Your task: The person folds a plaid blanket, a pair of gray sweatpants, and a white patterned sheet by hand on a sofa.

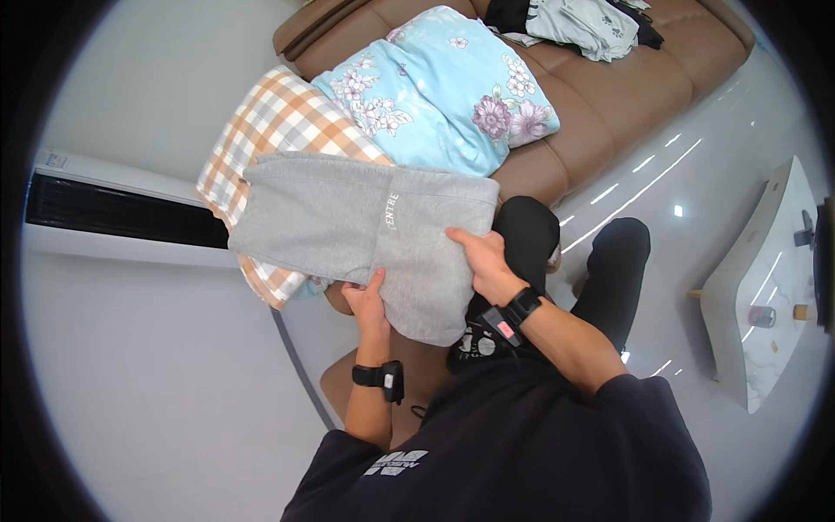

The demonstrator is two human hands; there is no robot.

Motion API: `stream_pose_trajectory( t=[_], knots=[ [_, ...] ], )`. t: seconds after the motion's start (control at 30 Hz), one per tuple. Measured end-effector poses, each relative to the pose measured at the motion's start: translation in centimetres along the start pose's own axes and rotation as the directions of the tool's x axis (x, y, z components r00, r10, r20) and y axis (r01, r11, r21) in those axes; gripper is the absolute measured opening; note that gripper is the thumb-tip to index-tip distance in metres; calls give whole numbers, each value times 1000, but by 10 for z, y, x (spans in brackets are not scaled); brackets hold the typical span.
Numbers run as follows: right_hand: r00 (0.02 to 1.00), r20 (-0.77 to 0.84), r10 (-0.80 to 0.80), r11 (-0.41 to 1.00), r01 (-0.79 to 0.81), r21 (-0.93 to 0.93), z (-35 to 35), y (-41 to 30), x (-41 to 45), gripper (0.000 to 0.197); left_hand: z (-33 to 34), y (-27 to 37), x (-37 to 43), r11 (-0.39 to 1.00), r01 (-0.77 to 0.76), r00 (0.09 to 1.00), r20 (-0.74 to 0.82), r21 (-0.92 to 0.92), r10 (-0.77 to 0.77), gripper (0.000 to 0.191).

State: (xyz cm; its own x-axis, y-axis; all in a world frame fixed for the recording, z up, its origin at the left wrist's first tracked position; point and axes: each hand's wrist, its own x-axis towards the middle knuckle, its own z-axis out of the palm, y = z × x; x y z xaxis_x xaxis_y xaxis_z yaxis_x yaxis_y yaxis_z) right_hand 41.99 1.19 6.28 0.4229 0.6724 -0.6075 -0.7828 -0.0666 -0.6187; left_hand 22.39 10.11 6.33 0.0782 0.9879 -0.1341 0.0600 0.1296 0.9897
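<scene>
A grey knit garment (pixel 313 218), partly folded and bearing white lettering, is stretched out in front of me. Its far part lies over a checked orange, grey and white quilt (pixel 280 124). My left hand (pixel 368 303) grips the near edge, thumb on top and fingers tucked under the cloth. On the right side, my right hand (pixel 486 261) pinches the garment with its thumb on the upper face; its other fingers are largely hidden. The garment's rounded near end hangs between my forearms, close to my dark trousers.
A blue floral quilt or pillow (pixel 437 91) rests on the brown sofa (pixel 587 111). Farther along are black and white clothes (pixel 580 26). A white marble-look table (pixel 763 287) stands at right, holding small containers. To the left is a white appliance with a black panel (pixel 124 205).
</scene>
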Motion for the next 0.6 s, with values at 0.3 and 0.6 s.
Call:
stream_pose_trajectory(
  t=[0.3,0.6],
  knots=[
    [987,-46,156,985,-153,78,-143,-41,-79,43,46,-49,-106,618,776,601,449,-128,-661,48],
    [982,-187,7,999,-15,-42,-177,-35,-107,42,33,-76,-102,527,810,585,399,-256,-706,41]
  ],
)
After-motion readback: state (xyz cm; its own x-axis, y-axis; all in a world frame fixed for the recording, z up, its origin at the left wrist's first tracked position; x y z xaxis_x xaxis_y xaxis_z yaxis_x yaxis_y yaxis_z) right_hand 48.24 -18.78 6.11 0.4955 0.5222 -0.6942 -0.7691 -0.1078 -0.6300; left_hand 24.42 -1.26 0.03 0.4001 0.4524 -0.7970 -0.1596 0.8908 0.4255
